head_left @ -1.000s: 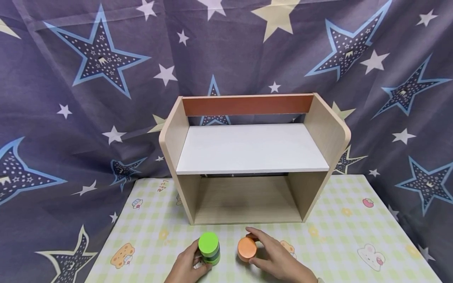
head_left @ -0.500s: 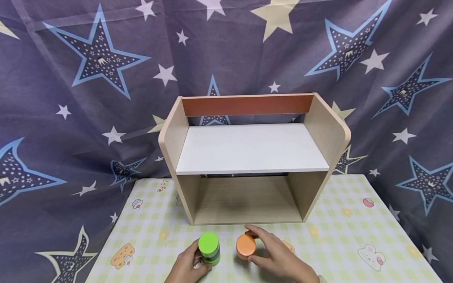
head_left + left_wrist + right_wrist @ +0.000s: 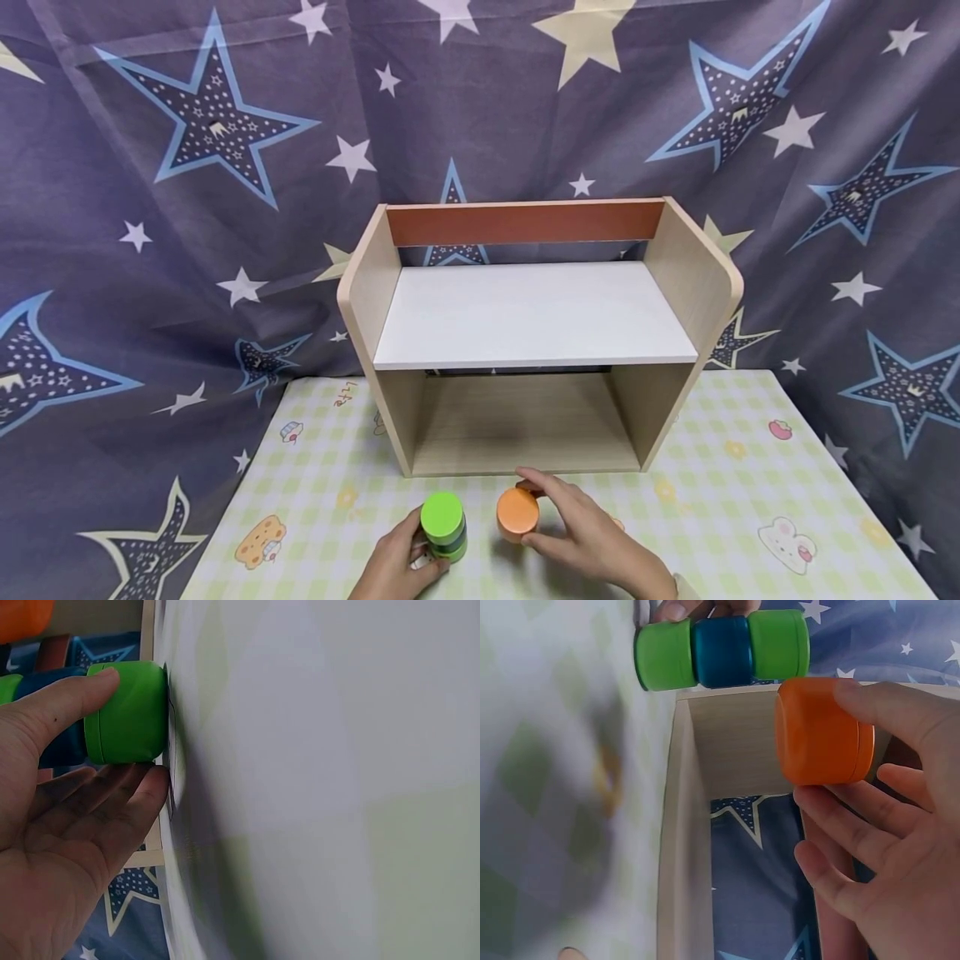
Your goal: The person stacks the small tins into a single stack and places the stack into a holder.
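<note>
Moving piece: the orange container (image 3: 517, 515), slightly farther to the left than a second ago and a little closer to the shelf unit (image 3: 532, 315); it now hangs above the desk (image 3: 708, 533), in front of the unit's lower front edge, near its middle.
Right hand: the right-hand grip (image 3: 588, 537) travels with the container, clamped on it with the thumb on one side and fingers on the other.
Left hand: the left-hand grip (image 3: 399, 560) keeps its earlier place, thumb and fingers closed around the lowest piece of the green-and-blue stack (image 3: 443, 525).
Green-and-blue stack: unmoved, upright on the desk in front of the left part of the shelf unit, well apart from the orange container; green at both ends, dark blue between.
Orange container's look: a short, smooth, upright cylinder with a flat round top, its lower rim rounded; the right wrist view shows a thin seam around it near the upper end, and a slight shine.
Shelf unit: same place as before, pale wood sides, white middle shelf, red-brown bar across the back.
Desk cloth: pale green-and-white checks with cartoon prints, spread beneath the unit.
Backdrop: starry dark fabric (image 3: 510, 117) behind the shelf unit.
</note>
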The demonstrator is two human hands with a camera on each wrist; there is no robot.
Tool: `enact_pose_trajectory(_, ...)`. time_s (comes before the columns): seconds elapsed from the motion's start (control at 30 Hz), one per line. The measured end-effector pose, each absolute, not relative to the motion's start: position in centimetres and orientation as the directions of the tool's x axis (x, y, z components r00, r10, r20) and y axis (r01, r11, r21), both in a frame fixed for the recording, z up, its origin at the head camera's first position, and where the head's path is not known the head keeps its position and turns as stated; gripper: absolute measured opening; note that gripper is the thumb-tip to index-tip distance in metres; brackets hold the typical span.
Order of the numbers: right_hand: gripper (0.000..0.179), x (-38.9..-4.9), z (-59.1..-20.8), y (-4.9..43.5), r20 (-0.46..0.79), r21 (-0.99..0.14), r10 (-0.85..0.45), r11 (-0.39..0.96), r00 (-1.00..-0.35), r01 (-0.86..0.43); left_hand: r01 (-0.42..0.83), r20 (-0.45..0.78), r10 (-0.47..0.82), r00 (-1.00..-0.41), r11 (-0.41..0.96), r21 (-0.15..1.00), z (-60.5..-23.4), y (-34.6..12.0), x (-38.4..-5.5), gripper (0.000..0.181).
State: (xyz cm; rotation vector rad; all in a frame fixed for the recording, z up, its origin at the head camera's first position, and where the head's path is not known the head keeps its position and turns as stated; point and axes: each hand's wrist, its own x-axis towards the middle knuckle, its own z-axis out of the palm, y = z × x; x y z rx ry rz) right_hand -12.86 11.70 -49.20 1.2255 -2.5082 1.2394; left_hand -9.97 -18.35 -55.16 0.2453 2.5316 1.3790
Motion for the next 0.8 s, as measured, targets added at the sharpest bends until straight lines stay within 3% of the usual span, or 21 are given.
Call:
enact_pose_trajectory(0.33,0.075,-13.2,-47.9,11.3,0.507,-0.572,-0.617,0.282,-0.602,-0.77,0.016,-0.135,0.261,-0.956,0.506,0.863,-55.3,-18.3,-10.0,0.085)
enact_pose_trajectory(0.8,0.075,-13.6,-45.9,9.5,0.5,-0.551,-0.633,0.293,-0.591,-0.781,-0.003,-0.145,0.26,-0.955,0.48,0.877,-55.2,-18.3,-9.9,0.085)
